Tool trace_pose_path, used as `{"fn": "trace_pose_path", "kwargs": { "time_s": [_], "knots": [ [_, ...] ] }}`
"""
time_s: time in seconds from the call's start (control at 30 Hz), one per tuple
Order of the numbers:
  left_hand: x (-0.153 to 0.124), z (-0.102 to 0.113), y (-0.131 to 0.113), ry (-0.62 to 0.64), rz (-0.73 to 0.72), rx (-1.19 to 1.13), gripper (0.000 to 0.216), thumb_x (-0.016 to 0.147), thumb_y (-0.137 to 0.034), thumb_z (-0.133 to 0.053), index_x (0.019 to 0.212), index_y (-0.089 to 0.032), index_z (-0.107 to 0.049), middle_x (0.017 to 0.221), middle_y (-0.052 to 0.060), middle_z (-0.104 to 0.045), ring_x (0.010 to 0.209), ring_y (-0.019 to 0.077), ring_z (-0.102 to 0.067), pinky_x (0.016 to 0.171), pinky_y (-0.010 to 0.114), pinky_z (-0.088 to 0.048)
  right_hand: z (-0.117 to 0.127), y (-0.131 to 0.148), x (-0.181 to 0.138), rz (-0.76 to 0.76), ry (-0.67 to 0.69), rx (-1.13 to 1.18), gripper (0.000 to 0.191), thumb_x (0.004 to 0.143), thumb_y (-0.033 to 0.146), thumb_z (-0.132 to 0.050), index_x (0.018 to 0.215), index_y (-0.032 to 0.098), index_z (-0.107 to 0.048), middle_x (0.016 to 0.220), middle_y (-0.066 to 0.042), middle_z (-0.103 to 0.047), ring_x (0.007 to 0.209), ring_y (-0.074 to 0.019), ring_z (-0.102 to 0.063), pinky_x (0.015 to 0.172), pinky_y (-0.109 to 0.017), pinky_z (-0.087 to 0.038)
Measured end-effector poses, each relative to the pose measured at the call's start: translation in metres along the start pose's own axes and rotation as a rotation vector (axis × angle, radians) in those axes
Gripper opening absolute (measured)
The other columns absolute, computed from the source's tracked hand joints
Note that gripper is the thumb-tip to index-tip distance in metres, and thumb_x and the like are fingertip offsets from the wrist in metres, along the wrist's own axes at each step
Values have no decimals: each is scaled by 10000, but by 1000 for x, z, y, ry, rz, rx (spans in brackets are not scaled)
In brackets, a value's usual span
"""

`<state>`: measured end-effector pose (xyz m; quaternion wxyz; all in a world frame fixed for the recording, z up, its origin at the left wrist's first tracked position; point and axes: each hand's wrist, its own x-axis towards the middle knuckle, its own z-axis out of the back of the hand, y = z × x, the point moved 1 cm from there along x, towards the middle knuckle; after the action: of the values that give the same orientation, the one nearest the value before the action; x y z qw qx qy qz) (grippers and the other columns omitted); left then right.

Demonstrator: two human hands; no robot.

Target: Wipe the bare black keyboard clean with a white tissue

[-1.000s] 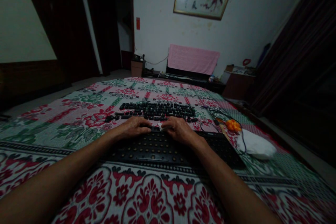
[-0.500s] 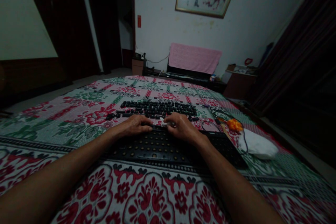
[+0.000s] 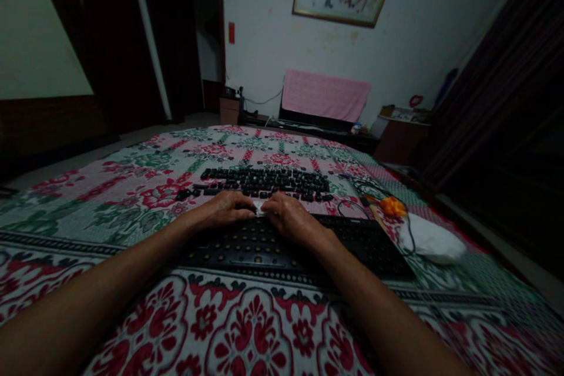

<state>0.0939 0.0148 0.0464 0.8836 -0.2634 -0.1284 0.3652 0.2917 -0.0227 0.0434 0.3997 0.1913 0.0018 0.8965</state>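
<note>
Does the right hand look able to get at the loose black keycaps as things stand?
Likely yes: the keycaps lie just beyond the right hand, with nothing visible blocking the way, though the hand appears to hold a white piece.

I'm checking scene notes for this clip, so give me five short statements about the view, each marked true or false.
1. The black keyboard base lies on a patterned bedspread. True.
2. The loose keycaps lie nearer the camera than the keyboard base. False: they lie beyond it.
3. A white piece shows between the left hand and the right hand. True.
4. The hanging towel is green. False: it is pink.
5. An orange item lies to the left of both hands. False: it lies to their right.
</note>
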Motion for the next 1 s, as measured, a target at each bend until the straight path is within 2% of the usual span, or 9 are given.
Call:
{"fn": "trace_pose_path", "kwargs": {
  "time_s": [0.27, 0.43, 0.53, 0.6, 0.7, 0.77, 0.87, 1.0],
  "knots": [
    [2, -2, 8, -9, 0, -3, 320, 789, -385, -496, 1015, -224, -656, 870, -18, -666, 851, 159, -584, 716, 200, -394, 12, 5, 2, -71, 95, -17, 246, 821, 80, -457, 959, 161, -644, 861, -74, -540, 781, -137, -524, 668, -218, -375],
    [2, -3, 11, -26, 15, 13, 338, 780, -394, -506, 1031, -218, -650, 910, -7, -665, 872, 166, -580, 720, 204, -398, 25, -4, -3, -121, 132, -61, 257, 779, 73, -482, 918, 172, -675, 863, -84, -588, 782, -158, -552, 672, -231, -387],
    [1, -1, 6, -14, 36, 29, 352, 790, -407, -490, 1041, -214, -643, 901, -4, -663, 853, 163, -587, 706, 206, -403, 31, -19, -6, -147, 159, 24, 242, 749, 82, -511, 891, 173, -684, 850, -62, -625, 775, -155, -567, 695, -230, -403],
    [0, 0, 3, -16, 50, 43, 357, 791, -410, -485, 1040, -208, -642, 925, 3, -665, 857, 165, -590, 719, 212, -409, 32, -31, -7, -172, 166, 180, 207, 753, 119, -529, 890, 164, -678, 849, -42, -641, 777, -145, -574, 702, -225, -414],
    [0, 1, 1, -36, 68, 52, 367, 784, -416, -489, 1036, -200, -644, 988, 20, -664, 887, 178, -591, 756, 227, -418, 24, -44, -10, -234, 106, 489, 204, 814, 234, -505, 921, 137, -650, 860, -33, -651, 779, -132, -582, 697, -228, -431],
    [0, 0, 2, -40, 61, 49, 369, 779, -427, -490, 1033, -208, -645, 993, 20, -665, 893, 181, -591, 769, 234, -422, 17, -48, -13, -280, 18, 586, 237, 831, 289, -492, 921, 124, -636, 864, -38, -649, 789, -133, -579, 699, -239, -438],
    [1, -2, 5, -34, 42, 37, 370, 774, -437, -491, 1029, -218, -647, 980, 15, -667, 889, 180, -589, 772, 237, -424, 11, -44, -21, -266, -150, 503, 192, 812, 260, -524, 915, 145, -639, 897, -40, -635, 821, -129, -567, 758, -260, -428],
    [2, -2, 7, -29, 46, 22, 367, 777, -444, -489, 1021, -220, -649, 973, 10, -662, 892, 181, -584, 763, 231, -420, 9, -38, -24, -183, -167, 443, 178, 805, 219, -544, 941, 178, -651, 926, -42, -630, 843, -131, -566, 765, -265, -430]
  ]
}}
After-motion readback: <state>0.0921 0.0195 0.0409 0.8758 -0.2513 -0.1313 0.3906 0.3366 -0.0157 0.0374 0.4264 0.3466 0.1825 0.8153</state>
